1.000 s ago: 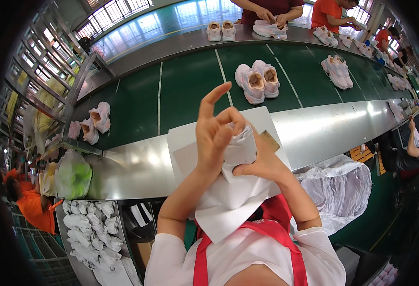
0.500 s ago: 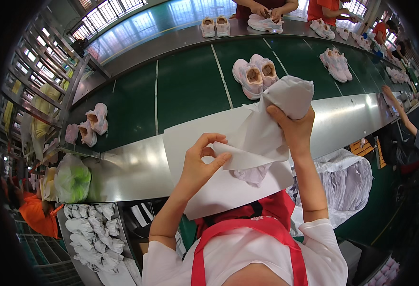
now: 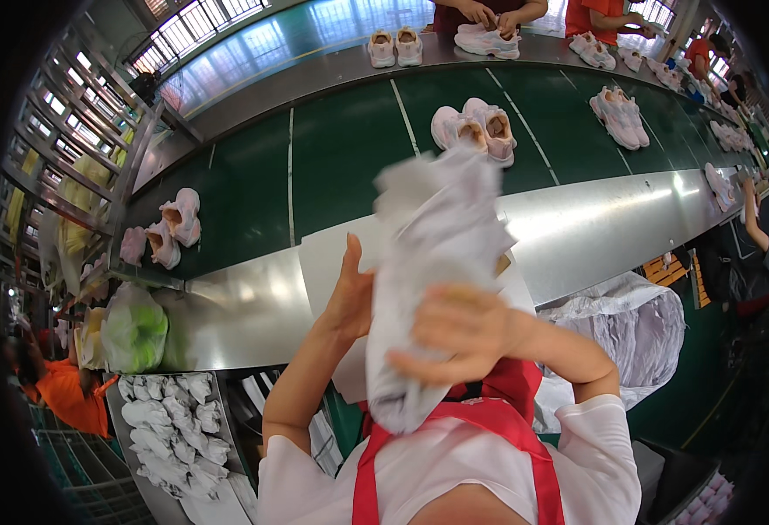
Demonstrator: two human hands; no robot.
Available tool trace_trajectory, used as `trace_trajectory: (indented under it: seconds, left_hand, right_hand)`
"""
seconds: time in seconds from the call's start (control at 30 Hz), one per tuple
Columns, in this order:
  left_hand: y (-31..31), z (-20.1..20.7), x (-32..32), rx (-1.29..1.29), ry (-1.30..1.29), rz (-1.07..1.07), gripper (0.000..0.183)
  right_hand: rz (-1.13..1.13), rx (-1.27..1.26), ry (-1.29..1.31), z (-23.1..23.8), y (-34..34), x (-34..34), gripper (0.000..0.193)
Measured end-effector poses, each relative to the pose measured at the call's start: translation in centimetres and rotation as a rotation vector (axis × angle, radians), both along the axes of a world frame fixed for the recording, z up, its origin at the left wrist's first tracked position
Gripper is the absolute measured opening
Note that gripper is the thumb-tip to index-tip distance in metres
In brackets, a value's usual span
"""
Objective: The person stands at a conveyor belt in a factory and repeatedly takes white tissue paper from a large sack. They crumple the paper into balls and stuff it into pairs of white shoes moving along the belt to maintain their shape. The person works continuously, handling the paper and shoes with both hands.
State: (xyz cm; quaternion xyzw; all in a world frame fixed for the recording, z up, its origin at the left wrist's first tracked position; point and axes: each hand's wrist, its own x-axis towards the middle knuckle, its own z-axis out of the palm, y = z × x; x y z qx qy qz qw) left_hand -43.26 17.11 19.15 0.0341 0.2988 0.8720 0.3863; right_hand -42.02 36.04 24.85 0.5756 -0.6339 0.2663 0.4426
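Note:
A long bundle of crumpled white wrapping paper (image 3: 432,241) is tilted up in front of me, its upper end smeared by motion. What is inside is hidden. My right hand (image 3: 463,332) lies across its near side with the fingers bent round it, blurred. At its left edge is my left hand (image 3: 352,293), thumb stretched upward and apart, the other fingers hidden behind the paper. Flat white sheets (image 3: 336,249) lie beneath on the metal ledge. Just beyond the bundle, a pair of pale pink-and-white sneakers (image 3: 494,131) stands on the green conveyor belt.
More sneakers (image 3: 170,229) sit on the belt at left, and another pair (image 3: 619,118) at right. A tray of white paper wads (image 3: 170,429) is at lower left, beside a green plastic-wrapped bundle (image 3: 135,328). A white sack (image 3: 629,328) stands at right. Co-workers handle shoes across the belt.
The paper bundle has swung left and toward me, and its upper end has turned. My right hand has come down from its top to its near side. The left hand has let go of the paper flap.

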Motion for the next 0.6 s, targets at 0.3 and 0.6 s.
trace_trajectory:
  seconds: [0.3,0.6]
  left_hand:
    - [-1.3,-5.9,-4.4,-0.242,0.269,-0.039,0.06]
    - [3.7,0.1,-3.1,-0.219,0.063,0.094,0.044]
  right_hand:
    - [0.421,0.523,-0.555,-1.8,-0.2,1.1,0.022]
    - [0.383,0.336,-0.655,-2.1,0.4,-0.3,0.026]
